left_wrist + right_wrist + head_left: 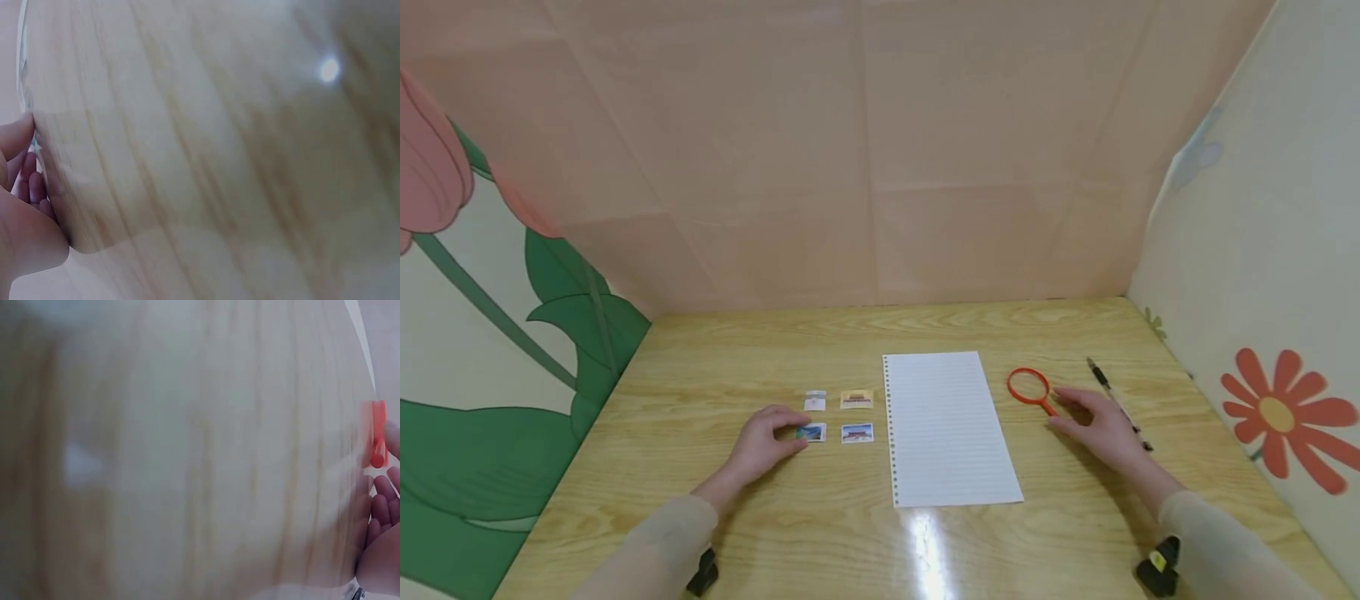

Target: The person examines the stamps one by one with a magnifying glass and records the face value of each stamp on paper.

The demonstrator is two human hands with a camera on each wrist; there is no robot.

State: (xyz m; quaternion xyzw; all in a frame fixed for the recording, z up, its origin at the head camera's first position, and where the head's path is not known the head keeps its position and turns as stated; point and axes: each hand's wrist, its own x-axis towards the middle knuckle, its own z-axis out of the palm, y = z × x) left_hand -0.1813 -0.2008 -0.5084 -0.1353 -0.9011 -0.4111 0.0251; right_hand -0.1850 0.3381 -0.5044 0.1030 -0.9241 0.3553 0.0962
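Magnifying glass (1028,386) slants, handle (1049,409) near-right; right hand (1099,425) spread, empty; left hand (762,440) hold unclear.

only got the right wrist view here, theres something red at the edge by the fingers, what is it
Observer: In the head view it's a red magnifying glass, with a round frame and a short handle.
Operator: ok got it, and whats over on the left side
Observer: The left hand is at the near-left card in a two-by-two set of small cards.
Operator: anything between those and the red thing
Observer: Yes, a lined sheet of paper lies flat on the table there.
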